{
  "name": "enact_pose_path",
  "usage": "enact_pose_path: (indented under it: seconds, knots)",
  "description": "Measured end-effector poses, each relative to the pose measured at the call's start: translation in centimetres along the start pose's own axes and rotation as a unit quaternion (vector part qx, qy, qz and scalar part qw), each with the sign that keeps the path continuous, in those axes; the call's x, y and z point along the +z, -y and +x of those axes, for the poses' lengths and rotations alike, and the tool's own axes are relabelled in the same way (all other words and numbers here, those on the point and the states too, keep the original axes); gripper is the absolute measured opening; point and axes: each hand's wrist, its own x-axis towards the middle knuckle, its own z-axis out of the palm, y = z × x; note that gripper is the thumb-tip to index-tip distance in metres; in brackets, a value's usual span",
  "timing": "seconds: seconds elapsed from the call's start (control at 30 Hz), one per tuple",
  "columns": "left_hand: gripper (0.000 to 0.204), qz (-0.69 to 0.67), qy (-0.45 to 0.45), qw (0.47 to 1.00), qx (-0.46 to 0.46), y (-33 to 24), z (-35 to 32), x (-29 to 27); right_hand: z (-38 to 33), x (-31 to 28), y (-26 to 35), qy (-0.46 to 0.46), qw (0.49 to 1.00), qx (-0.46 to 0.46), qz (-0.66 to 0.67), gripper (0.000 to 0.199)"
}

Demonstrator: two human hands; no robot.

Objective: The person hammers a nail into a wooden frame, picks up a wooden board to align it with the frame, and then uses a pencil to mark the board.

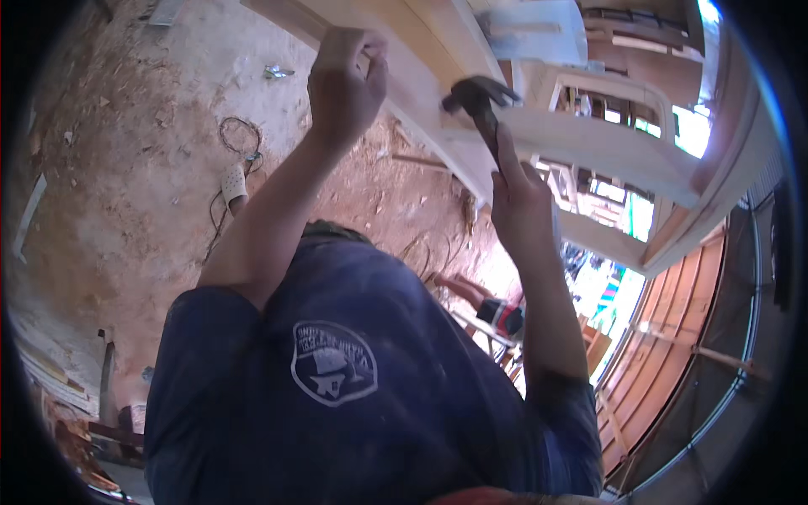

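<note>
A claw hammer (480,91) with a dark head is gripped by its handle in my right hand (523,202), thumb stretched along the shaft. Its head is in front of a pale wooden frame (581,139); I cannot tell whether they touch. My left hand (347,88) is raised at the near edge of a long pale board (412,63), to the left of the hammer. Its fingers are curled and pressed together, slightly blurred. Whatever they may be pinching is too small or hidden to make out.
Below lies a reddish dirt floor (160,160) with a dark looped cord (240,135) and scattered scraps. A white perforated shoe (233,183) shows beside my left forearm. Stacked wooden pieces are at the upper right; a person's legs (463,290) appear farther off.
</note>
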Motion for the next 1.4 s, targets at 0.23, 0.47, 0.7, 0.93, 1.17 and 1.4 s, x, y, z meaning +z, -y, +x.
enact_pose_path:
  seconds: [0.23,0.47,0.7,0.93,1.17,1.4]
  knots:
    - [0.016,-0.004,-0.005,1.0,-0.011,0.8,1.0,-1.8,1.0,-4.9,4.8,-0.35,0.915,-0.065,0.192,0.06]
    - [0.032,0.059,0.123,0.976,-0.171,4.3,-7.4,-7.3,1.0,-0.4,1.6,-0.021,0.998,-0.044,-0.03,0.06]
    - [0.044,0.139,0.396,0.811,-0.408,10.9,-21.8,-12.7,-0.1,-2.4,2.7,-0.269,0.957,-0.097,0.042,0.051]
    - [0.033,0.021,0.462,0.793,-0.396,10.2,-21.7,-13.1,0.3,-2.3,3.2,-0.183,0.975,-0.096,0.075,0.061]
    - [0.024,0.139,0.448,0.807,-0.359,9.6,-18.4,-12.2,-0.1,1.5,1.0,-0.122,0.99,-0.063,-0.007,0.063]
    - [0.015,0.045,0.407,0.901,-0.141,2.7,-11.4,-10.0,-0.7,-0.6,2.5,-0.236,0.963,-0.093,0.088,0.067]
